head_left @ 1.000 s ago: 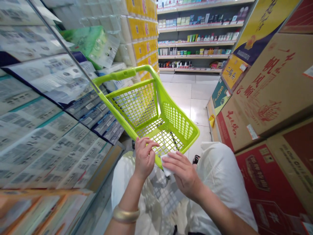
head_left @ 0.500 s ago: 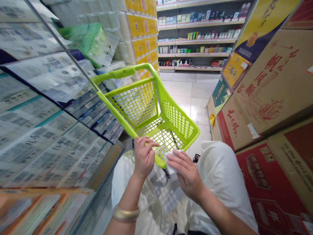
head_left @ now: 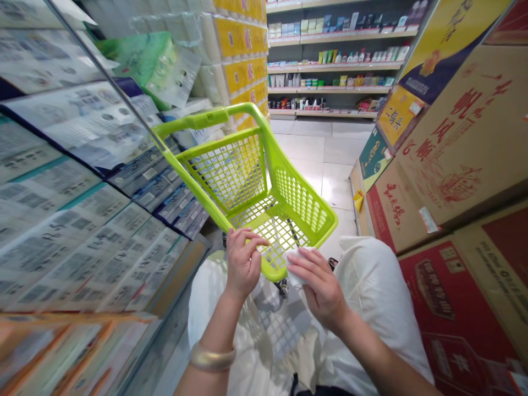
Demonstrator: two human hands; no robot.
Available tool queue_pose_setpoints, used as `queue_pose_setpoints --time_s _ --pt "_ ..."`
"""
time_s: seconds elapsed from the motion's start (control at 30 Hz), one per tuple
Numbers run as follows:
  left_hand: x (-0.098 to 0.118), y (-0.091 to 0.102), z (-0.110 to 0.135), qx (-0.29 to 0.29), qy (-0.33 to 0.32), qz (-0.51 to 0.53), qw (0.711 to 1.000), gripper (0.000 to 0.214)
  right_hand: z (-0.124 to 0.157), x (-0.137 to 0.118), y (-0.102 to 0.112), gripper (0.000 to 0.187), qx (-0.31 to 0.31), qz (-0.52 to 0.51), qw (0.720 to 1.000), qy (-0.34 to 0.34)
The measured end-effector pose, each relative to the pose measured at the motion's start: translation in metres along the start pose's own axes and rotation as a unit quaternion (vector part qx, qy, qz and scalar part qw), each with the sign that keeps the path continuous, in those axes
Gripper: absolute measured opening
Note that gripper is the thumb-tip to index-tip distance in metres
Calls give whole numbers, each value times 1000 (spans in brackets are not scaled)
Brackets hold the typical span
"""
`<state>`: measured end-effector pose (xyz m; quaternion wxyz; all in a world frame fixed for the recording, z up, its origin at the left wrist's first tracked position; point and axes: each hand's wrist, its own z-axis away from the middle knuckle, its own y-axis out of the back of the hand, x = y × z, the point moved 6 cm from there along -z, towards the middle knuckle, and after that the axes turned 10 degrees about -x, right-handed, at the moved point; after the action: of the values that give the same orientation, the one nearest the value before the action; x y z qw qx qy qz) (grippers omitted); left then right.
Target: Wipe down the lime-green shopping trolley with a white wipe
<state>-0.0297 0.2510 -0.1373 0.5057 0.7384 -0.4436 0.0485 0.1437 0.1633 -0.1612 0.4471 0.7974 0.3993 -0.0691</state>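
Observation:
A lime-green plastic shopping cart (head_left: 305, 198) with latticed walls stands in front of my knees, its basket bare inside. My left hand (head_left: 244, 263) is closed over the near left rim of the basket, fingers curled across the edge. My right hand (head_left: 319, 283) presses a crumpled white wipe (head_left: 293, 267) against the front rim, near the rounded corner. The wipe is partly hidden beneath my fingers; whether it is cloth or paper I cannot tell.
Stacked packs of tissue (head_left: 235, 41) and a green package (head_left: 144, 63) rise on the left. Cardboard cartons (head_left: 462, 126) line the right side. Shelves of bottles and boxes (head_left: 342, 66) stand at the back, beyond a tiled floor (head_left: 305, 146).
My right hand has slid a little to the right along the front rim with the white wipe. My left hand keeps its hold on the rim.

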Motion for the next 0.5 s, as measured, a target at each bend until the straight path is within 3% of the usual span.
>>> queue_pose_setpoints --time_s 0.07,0.23,0.3,0.43,0.5 --pt "0 0 0 -2 -3 3 1000 33 0 4 4 42 4 4 1000 2" --pt "0 -1 -1 0 3 7 1000 32 -6 41 29 38 130 25 984 -120" --pt "0 -2 -1 1 5 7 1000 32 -10 29 21 37 102 20 989 -101" --pt "1 0 0 -1 -4 6 1000 32 -10 -20 -10 38 -41 -16 999 21" --pt "1 1 0 -4 -9 7 1000 31 -8 -23 -11 38 -61 -19 997 47"
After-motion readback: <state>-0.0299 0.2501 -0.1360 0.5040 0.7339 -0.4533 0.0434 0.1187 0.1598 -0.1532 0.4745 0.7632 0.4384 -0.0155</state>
